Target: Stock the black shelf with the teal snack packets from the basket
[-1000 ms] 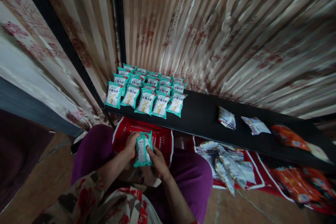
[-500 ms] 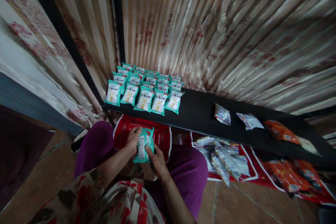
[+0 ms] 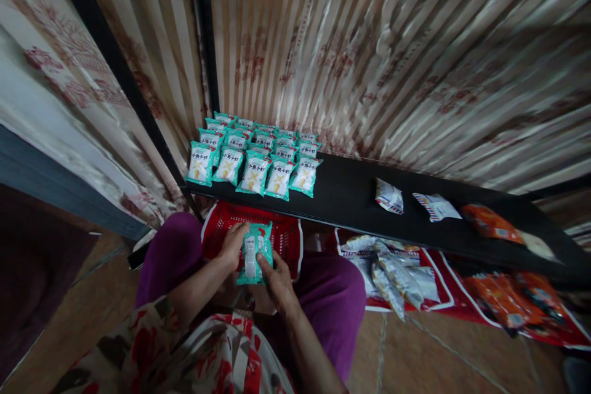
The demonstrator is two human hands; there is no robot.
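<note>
Lower centre, no material change: fingers of left hand [image 3: 233, 246] and right hand [image 3: 279, 279] still grasp one teal packet [image 3: 250, 257], off the black shelf [image 3: 344, 181]. Packet rows [image 3: 255, 171], centre left, unaltered.

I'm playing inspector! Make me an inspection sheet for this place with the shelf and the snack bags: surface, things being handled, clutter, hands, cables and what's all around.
Surface: black shelf, running off to the right.
Job's things: one teal packet, held with its back panel up; teal snack packets in rows at the shelf's left end, printed fronts showing.
Clutter: striped-edged white packets and an orange packet farther right; silver packets and orange bags lower down, in red baskets.
Hands: left hand and right hand both grip the one packet, near a red mesh basket.
Cables: nothing seen.
Surroundings: patterned curtains, tiled floor.
</note>
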